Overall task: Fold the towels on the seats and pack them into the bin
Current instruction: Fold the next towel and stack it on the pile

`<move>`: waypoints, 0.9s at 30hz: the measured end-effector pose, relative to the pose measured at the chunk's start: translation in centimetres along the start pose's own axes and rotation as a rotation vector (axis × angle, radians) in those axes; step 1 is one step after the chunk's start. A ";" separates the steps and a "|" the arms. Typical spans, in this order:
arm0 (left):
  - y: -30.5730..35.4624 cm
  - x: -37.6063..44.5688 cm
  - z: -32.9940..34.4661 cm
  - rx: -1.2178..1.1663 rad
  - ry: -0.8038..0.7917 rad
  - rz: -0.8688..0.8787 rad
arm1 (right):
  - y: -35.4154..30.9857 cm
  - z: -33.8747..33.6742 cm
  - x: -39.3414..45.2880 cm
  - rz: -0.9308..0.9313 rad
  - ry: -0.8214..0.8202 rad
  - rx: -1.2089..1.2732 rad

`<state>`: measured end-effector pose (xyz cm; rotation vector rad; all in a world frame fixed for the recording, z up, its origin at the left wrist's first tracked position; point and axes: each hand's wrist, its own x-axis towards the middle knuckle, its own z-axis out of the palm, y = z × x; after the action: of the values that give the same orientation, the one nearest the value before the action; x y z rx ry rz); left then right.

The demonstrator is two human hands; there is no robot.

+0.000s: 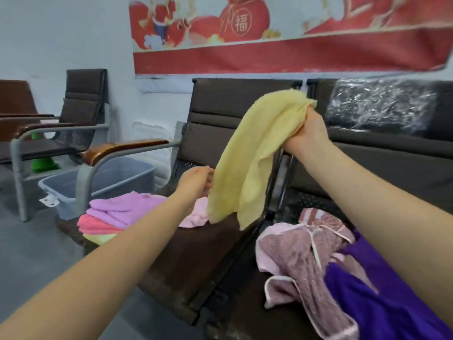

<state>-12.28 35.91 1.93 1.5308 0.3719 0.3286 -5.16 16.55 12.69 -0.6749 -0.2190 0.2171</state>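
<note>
Two hands engaged: right hand (306, 133) pinches yellow towel (247, 163) aloft above seat (196, 253), fingers curled round top corner; left hand (196, 180) loosely curled at hanging edge, grip unclear; find lower corner, spread flat before folding; bin (103, 180) waits beside seat.

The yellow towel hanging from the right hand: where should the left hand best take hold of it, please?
Probably the lower left edge of the yellow terry towel, approached from the left. The right hand grips its top, so it drapes free, and the left hand is beside that edge.
</note>
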 end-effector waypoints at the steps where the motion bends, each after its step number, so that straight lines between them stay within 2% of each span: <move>1: 0.7 -1.6 1.9 -0.068 -0.058 -0.014 | -1.9 0.1 -1.5 -0.026 0.010 -0.018; 5: 0.3 -7.3 9.5 -0.156 -0.285 -0.152 | -7.6 -3.2 -8.2 -0.152 0.045 -0.115; 8: -1.3 -10.5 14.6 -0.137 -0.457 -0.236 | -8.9 -8.3 -12.4 -0.155 0.124 -0.196; 12: -4.4 -14.0 19.5 -0.056 -0.531 -0.295 | -9.3 -17.0 -18.1 -0.105 0.304 -0.225; 15: -7.0 -14.7 21.5 0.151 -0.564 -0.290 | -8.5 -22.8 -21.2 -0.087 0.390 -0.209; 18: -8.9 -15.0 22.5 0.274 -0.603 -0.320 | -8.1 -27.0 -22.5 -0.032 0.501 -0.298; 21: -10.2 -14.8 23.3 0.338 -0.623 -0.253 | -8.3 -28.7 -23.1 0.094 0.552 -0.426; 24: -11.1 -13.9 23.8 0.435 -0.630 -0.074 | -8.5 -30.4 -23.2 0.165 0.604 -0.450; 27: -11.8 -12.9 24.1 0.488 -0.626 0.020 | -9.6 -30.0 -23.6 0.092 0.510 -0.450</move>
<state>-13.74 8.38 -9.41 2.0169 -0.0708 -0.2531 -18.34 -14.80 -7.05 -1.1625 0.2629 0.0763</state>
